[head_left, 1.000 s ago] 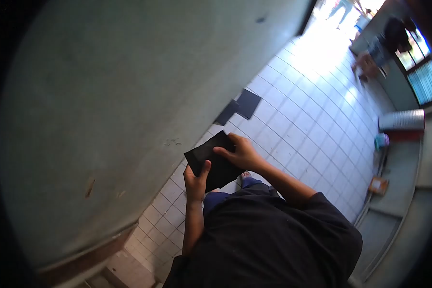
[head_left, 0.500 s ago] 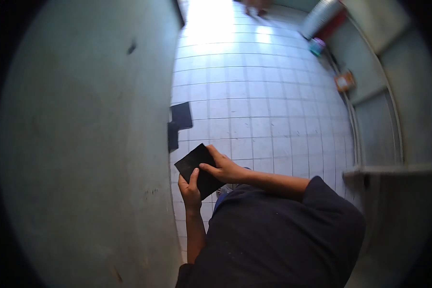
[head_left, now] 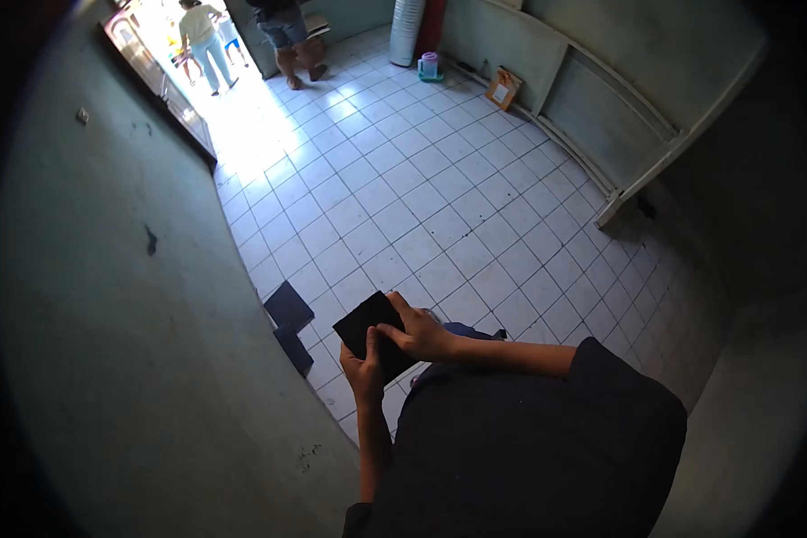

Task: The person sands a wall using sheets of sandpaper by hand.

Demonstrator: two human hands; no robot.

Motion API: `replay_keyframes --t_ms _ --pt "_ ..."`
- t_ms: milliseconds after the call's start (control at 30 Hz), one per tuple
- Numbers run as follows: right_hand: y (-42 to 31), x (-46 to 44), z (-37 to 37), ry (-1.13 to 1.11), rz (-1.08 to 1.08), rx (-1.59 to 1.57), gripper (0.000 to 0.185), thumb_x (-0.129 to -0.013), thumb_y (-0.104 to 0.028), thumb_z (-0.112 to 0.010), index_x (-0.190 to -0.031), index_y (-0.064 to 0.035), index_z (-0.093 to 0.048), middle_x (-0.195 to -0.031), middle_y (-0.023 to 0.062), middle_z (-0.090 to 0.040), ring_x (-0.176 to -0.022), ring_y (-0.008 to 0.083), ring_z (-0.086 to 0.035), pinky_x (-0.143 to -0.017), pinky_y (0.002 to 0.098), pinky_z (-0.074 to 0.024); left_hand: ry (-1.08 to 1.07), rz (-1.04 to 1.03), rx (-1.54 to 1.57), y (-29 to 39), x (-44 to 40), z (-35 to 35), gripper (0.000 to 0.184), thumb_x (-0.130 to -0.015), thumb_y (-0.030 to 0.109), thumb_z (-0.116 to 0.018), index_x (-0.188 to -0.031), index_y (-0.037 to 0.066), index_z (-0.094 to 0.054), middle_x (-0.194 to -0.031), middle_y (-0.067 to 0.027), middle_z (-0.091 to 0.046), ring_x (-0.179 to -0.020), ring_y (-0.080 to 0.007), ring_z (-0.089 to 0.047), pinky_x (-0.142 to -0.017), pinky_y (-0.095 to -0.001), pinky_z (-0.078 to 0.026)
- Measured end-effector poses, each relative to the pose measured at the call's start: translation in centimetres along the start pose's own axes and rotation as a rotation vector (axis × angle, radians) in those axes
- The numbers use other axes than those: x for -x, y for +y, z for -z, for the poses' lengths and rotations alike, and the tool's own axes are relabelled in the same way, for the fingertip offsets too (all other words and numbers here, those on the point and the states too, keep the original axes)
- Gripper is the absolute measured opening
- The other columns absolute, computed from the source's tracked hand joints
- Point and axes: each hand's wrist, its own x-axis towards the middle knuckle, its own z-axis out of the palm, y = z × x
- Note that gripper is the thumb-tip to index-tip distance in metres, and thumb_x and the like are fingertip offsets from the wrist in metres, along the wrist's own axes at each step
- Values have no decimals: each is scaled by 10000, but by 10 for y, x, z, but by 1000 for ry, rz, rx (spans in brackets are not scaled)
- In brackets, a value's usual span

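A flat black rectangular piece [head_left: 365, 321] is held between both hands in front of my body, tilted over the tiled floor. My left hand [head_left: 364, 369] grips its lower left edge, with the thumb on top. My right hand [head_left: 418, 334] holds the right side, thumb across the upper face and fingers at the far edge. Whether it is one piece or a stack, I cannot tell. Two dark flat pieces, one [head_left: 290, 306] farther and one [head_left: 292, 350] nearer, lie on the floor beside the left wall.
A green wall [head_left: 152, 296] runs close on the left to a bright doorway, with people outside. Another person [head_left: 287, 36] stands beside it. Along the far wall are a silver roll [head_left: 406, 31], a pink and teal container [head_left: 429, 67], a brown package [head_left: 503, 89] and a pale frame [head_left: 605, 117].
The view has swung round, bringing the doorway and people to the upper left. Both hands still hold the black piece; my right thumb has shifted closer to my left thumb.
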Motion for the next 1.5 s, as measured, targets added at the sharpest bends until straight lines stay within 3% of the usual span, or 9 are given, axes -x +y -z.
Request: replay_keyframes --t_ms 133,200,633,800,900,1033,1200,1267,1500 --pt "12 0 -2 45 28 -105 419 -1005 -128 -612 -1339 -14 -386 -1087 291 -673 -1031 475 -686 -872 510 -536 -41 -19 26 -1 -5 -2 236 -1023 152 -671 -1172 -27 -629 -1051 -106 -717 -882 -141 -695 -764 -277 -587" --pt "16 -2 -4 49 84 -97 430 -1032 -178 -610 -1354 -4 -384 -1093 253 -676 -1028 374 -696 -882 463 -535 -58 -35 15 -1 -7 -1 235 -1023 149 -670 -1172 -28 -630 -1051 -108 -718 -884 -143 -697 -766 -277 -587" --pt "23 -80 42 58 11 -123 361 -1069 -219 -542 -1318 -6 -391 -1061 253 -682 -986 362 -707 -843 449 -539 -27 -52 -47 14 -84 -49 252 -1020 142 -670 -1195 -36 -629 -1077 -120 -722 -916 -164 -703 -800 -297 -582" --pt "15 -119 40 -104 103 -158 343 -1054 -173 -541 -1320 -32 -377 -1023 301 -681 -990 492 -684 -820 521 -527 136 -137 -100 36 -96 -45 244 -1015 138 -674 -1191 -27 -635 -1089 -110 -721 -931 -159 -695 -809 -299 -575" --pt "7 -132 22 -306 140 -172 332 -1050 -150 -543 -1316 -39 -379 -1041 298 -680 -1003 488 -681 -830 515 -523 282 -169 -122 40 -79 -26 245 -1013 136 -675 -1202 -16 -639 -1108 -105 -723 -947 -156 -689 -836 -302 -571" --pt "-14 -132 -11 -528 257 -129 325 -1013 -123 -618 -1271 -33 -441 -1072 264 -689 -1012 443 -691 -875 472 -530 534 -180 -22 32 -39 3 282 -1012 137 -675 -1239 -22 -623 -1128 -104 -708 -984 -178 -690 -864 -307 -574" --pt "-25 -121 -67 -935 277 -288 582 -926 -239 -796 -1340 10 -471 -1174 170 -696 -1100 276 -684 -936 402 -549 772 -184 76 35 26 39 328 -1003 144 -687 -1262 -36 -596 -1174 -129 -676 -1022 -190 -679 -881 -329 -569" --pt "-35 -105 -86 -1045 108 -366 652 -893 -277 -843 -1348 30 -490 -1165 145 -700 -1095 198 -665 -911 338 -566 860 -210 115 42 52 48 337 -1000 145 -692 -1265 -38 -592 -1177 -133 -673 -1032 -192 -674 -888 -335 -564" --pt "-66 -52 -147 -1210 139 -177 661 -879 -270 -854 -1340 66 -519 -1143 184 -715 -1046 206 -694 -891 340 -577 1064 -316 50 48 132 80 491 -1075 385 -551 -1271 -64 -587 -1159 -154 -676 -1038 -234 -675 -897 -350 -552"
